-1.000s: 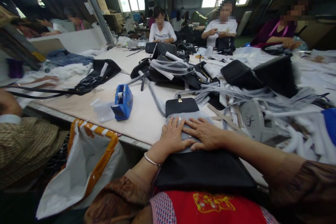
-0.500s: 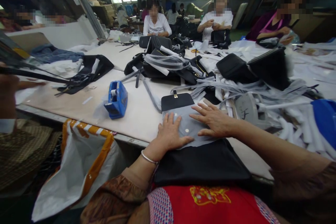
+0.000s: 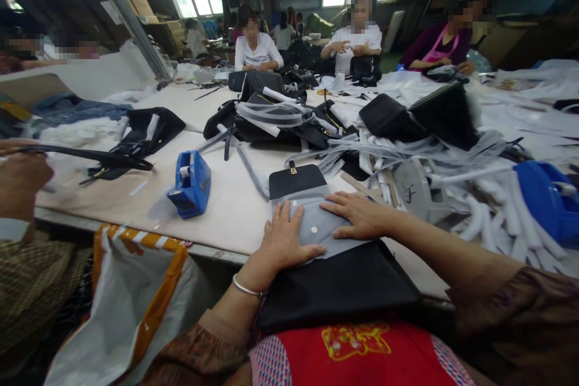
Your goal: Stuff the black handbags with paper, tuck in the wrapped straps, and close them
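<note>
A black bag lies flat at the table's front edge, right before me. Its flap with a small gold clasp points away from me. Across the bag's middle is a translucent whitish sheet with a pale round dot showing. My left hand rests on the sheet's left part, palm down, fingers spread. On the sheet's right part lies my right hand, flat with fingers apart. Neither hand grips anything.
Left of the bag stands a blue tape dispenser. A grey dispenser and white paper rolls lie to the right. Black bags are heaped ahead. A co-worker's hand holds a black strap at far left. A white sack hangs below the edge.
The view has shifted slightly, so most things appear farther left. Both my hands stay on the sheet, almost unmoved. The co-worker's hand at left has changed position with the black strap.
</note>
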A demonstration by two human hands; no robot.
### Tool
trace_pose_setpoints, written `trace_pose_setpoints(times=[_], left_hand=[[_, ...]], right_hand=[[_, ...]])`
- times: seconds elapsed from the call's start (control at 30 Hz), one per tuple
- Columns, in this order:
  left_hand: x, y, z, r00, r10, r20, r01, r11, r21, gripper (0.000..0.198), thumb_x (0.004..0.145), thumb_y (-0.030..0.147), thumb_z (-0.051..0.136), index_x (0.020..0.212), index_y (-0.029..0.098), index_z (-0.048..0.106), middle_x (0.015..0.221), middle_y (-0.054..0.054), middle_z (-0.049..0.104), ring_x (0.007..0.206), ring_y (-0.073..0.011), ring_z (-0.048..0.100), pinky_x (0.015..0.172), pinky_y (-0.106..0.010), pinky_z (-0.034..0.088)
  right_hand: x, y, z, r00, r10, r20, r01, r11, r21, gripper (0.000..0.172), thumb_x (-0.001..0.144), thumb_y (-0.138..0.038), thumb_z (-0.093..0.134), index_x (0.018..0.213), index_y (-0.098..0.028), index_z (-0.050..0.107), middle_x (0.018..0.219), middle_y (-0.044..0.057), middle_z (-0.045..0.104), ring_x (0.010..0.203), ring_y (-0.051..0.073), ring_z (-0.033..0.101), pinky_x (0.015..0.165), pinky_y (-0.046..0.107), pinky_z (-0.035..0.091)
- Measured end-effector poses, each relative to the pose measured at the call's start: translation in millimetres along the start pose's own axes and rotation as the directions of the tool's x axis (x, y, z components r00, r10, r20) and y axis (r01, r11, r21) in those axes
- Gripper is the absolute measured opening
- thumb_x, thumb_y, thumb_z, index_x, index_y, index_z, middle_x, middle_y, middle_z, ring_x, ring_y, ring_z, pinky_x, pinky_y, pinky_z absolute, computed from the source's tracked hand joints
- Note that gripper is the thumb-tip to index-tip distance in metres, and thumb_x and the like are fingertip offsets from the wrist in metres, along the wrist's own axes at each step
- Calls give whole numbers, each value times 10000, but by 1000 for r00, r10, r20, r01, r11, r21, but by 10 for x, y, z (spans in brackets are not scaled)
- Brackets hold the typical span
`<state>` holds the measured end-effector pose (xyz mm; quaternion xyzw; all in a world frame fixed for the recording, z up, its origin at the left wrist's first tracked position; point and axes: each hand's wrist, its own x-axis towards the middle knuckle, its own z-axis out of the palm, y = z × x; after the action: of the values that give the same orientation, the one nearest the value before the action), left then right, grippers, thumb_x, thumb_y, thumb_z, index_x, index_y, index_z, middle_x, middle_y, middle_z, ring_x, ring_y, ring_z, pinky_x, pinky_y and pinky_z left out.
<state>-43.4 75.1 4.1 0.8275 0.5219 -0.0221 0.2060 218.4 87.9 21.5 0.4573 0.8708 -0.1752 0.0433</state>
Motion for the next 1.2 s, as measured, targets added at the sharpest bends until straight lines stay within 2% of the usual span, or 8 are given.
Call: trace_pose_setpoints(times=[0.17,0.37,0.57,0.63,0.8,0.93,1.1,1.2], left_hand=[[-5,-1,4,1000,1,5,-1,1000,-7,1224,595,934,481,1559,241,182,1639,-182,26,1494,-413,17,1134,-609,219],[-11,9,1,1000,9,-8,-9,1000,-19,1209,598,929,485,1553,242,204,1638,-179,55,1496,-409,19,1131,-611,230],[-26,18,-20,1000,-4,3,4,1000,-30,1217,590,939,482,1553,245,214,1638,-183,47,1496,-408,21,1135,-609,220],[-21,18,-27,1000,-8,4,8,1000,-26,1211,595,933,488,1552,244,215,1639,-181,44,1496,-408,24,1134,-603,223],[15,37,-21,1000,0,-2,0,1000,19,1174,623,896,510,1546,220,246,1633,-187,93,1494,-410,62,1129,-588,246],[97,13,34,999,4,-44,0,995,96,1086,687,831,502,1533,183,291,1622,-201,136,1486,-414,114,1118,-585,267],[189,-32,116,996,23,-84,-10,990,142,1041,708,768,506,1522,145,319,1612,-193,176,1482,-406,141,1137,-540,268],[200,-41,136,995,16,-99,0,988,153,1045,700,760,514,1520,139,328,1612,-183,183,1482,-397,152,1157,-513,252]], right_hand=[[10,76,42,999,38,-21,-38,999,31,877,852,-739,455,1535,-202,335,1566,186,323,1386,393,367,1118,541,293],[-7,37,-41,997,71,-16,-72,995,-68,843,828,-748,480,1488,-225,435,1573,182,308,1411,454,289,1104,621,255],[91,-83,-234,989,-1,-145,-17,992,-125,666,871,-599,550,1398,-192,555,1546,157,374,1435,429,248,1134,603,214],[181,-119,-242,987,-33,-156,16,994,-109,643,892,-575,533,1410,-194,538,1545,147,381,1436,416,254,1133,594,224],[274,-193,-114,1000,-19,11,19,1000,-11,738,908,-649,450,1495,-204,411,1551,173,361,1398,399,343,1068,596,326],[139,-186,-135,992,48,-116,-51,998,-26,701,921,-599,476,1478,-176,432,1553,190,348,1406,394,327,1079,596,313],[-342,91,-329,878,51,-477,-99,992,-75,514,906,-419,571,1356,-170,568,1481,138,475,1377,311,398,1110,483,326],[-795,550,-432,748,292,-596,-335,941,40,413,925,-344,510,1288,-181,622,1388,104,576,1287,223,507,1098,361,364]])
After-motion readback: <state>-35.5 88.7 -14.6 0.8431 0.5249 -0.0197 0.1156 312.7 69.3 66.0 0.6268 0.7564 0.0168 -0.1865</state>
